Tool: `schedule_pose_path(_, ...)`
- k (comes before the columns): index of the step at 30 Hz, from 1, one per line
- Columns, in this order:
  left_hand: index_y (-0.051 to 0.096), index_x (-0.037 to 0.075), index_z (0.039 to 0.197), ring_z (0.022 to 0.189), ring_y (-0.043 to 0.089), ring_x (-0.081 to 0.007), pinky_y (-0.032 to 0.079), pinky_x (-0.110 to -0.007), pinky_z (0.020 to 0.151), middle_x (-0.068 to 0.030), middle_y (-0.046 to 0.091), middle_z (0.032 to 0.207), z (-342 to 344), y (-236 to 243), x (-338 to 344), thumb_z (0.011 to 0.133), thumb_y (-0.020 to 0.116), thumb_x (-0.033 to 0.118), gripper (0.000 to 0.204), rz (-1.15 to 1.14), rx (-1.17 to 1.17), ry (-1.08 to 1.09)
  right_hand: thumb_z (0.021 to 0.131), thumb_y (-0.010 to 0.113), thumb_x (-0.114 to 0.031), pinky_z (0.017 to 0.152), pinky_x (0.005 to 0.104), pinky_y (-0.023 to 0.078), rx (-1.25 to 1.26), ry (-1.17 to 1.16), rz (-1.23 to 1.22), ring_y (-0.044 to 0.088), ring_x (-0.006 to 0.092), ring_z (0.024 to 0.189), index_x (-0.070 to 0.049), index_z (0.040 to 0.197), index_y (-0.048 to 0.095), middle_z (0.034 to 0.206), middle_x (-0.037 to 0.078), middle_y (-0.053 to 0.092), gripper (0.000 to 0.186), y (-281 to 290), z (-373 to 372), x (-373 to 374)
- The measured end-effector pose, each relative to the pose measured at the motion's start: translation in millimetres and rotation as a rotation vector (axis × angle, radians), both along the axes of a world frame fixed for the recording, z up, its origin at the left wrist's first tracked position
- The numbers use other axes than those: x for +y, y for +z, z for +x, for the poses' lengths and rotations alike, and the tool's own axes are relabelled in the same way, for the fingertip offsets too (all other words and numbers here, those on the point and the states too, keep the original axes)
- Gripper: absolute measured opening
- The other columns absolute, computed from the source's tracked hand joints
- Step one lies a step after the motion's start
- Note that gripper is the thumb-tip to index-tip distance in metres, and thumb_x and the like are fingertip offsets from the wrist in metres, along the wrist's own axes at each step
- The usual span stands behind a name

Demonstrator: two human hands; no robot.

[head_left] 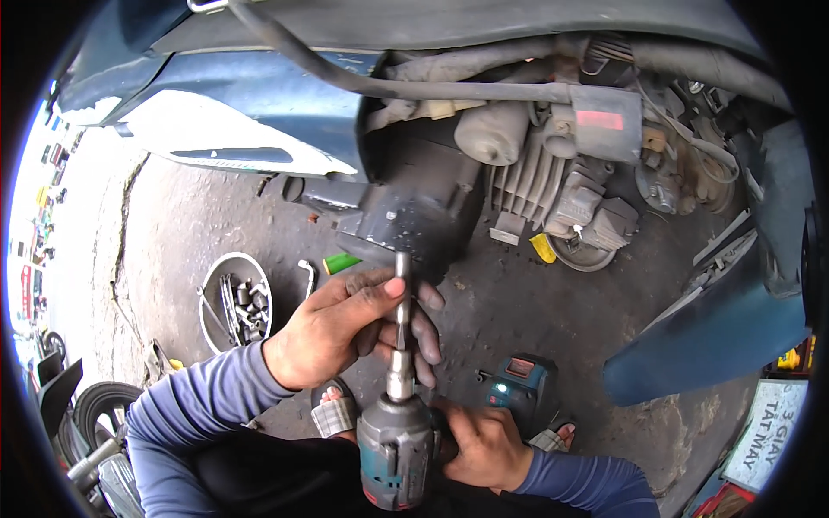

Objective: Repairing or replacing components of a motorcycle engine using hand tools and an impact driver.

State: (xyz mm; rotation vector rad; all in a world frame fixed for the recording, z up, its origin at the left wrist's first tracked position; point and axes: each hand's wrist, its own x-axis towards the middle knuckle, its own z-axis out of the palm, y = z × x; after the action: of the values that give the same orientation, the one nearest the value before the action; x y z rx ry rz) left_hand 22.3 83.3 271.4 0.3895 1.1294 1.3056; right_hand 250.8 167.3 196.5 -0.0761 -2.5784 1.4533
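Note:
My right hand (488,445) is wrapped round the handle of a teal and black cordless impact wrench (393,449), with its nose pointing away from me. From the nose runs a chrome socket (401,373) and a slim steel extension (403,289). My left hand (350,315) is closed round that extension, thumb on top and dirty fingertips showing past it. The extension's far end meets the lower edge of a dark engine cover (406,216) on a blue and white motorbike (250,121); the fastener there is hidden. The wrench's battery end (522,388) shows a lit lamp.
A bowl of sockets and tools (207,302) stands on the floor at left, beside an L-shaped wrench (306,276) and a green object (339,262). The finned engine cylinder (527,177) is at right, above a blue panel (682,337). A wheel (104,410) is at lower left.

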Motion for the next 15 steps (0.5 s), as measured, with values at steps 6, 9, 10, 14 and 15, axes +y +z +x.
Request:
schedule_pose_path(6, 0.05, -0.004, 0.109, 0.075, 0.069, -0.0343, 0.056, -0.04, 0.07, -0.0231, 0.066, 0.086, -24.3, 0.8, -6.1, 0.102, 0.037, 0.033, 0.04, -0.022, -0.03, 0.112, 0.066, 0.075, -0.017, 0.057, 0.0427, 0.053, -0.161, -0.08, -0.054, 0.066, 0.0371, 0.065, 0.004, 0.115, 0.049, 0.074, 0.019, 0.066, 0.06, 24.9, -54.5, -12.0)
schedule_pose_path(9, 0.056, -0.005, 0.102, 0.079, 0.069, -0.0314, 0.056, -0.038, 0.074, -0.0212, 0.067, 0.087, -34.8, 1.2, -12.4, 0.102, 0.04, 0.034, 0.042, -0.108, 0.003, 0.096, 0.065, 0.078, -0.019, 0.057, 0.0417, 0.054, -0.117, -0.129, -0.106, 0.067, 0.0368, 0.065, 0.003, 0.113, 0.049, 0.073, 0.019, 0.066, 0.06, 34.5, -68.5, -16.1)
schedule_pose_path(10, 0.057, -0.005, 0.102, 0.08, 0.069, -0.0301, 0.056, -0.038, 0.075, -0.0211, 0.067, 0.088, -37.4, 1.1, -14.4, 0.101, 0.04, 0.034, 0.042, -0.114, 0.016, 0.084, 0.063, 0.081, -0.021, 0.057, 0.0411, 0.054, -0.137, -0.135, -0.137, 0.067, 0.0368, 0.066, 0.003, 0.112, 0.049, 0.072, 0.018, 0.066, 0.063, 36.5, -71.7, -18.8)
schedule_pose_path(14, 0.058, -0.005, 0.102, 0.084, 0.068, -0.0276, 0.055, -0.035, 0.078, -0.021, 0.067, 0.09, -44.8, -1.9, -20.3, 0.102, 0.041, 0.033, 0.042, -0.154, -0.005, 0.05, 0.063, 0.081, -0.02, 0.057, 0.0415, 0.054, -0.127, -0.184, -0.23, 0.067, 0.0361, 0.064, 0.004, 0.11, 0.051, 0.072, 0.017, 0.066, 0.061, 33.8, -80.3, -31.1)
schedule_pose_path(15, 0.058, -0.005, 0.102, 0.084, 0.068, -0.0277, 0.055, -0.035, 0.078, -0.0207, 0.068, 0.09, -46.7, -3.6, -21.1, 0.102, 0.041, 0.033, 0.042, -0.217, -0.019, 0.044, 0.063, 0.081, -0.02, 0.057, 0.0415, 0.054, -0.123, -0.205, -0.213, 0.067, 0.0361, 0.064, 0.004, 0.11, 0.051, 0.072, 0.017, 0.066, 0.061, 30.8, -81.6, -33.4)
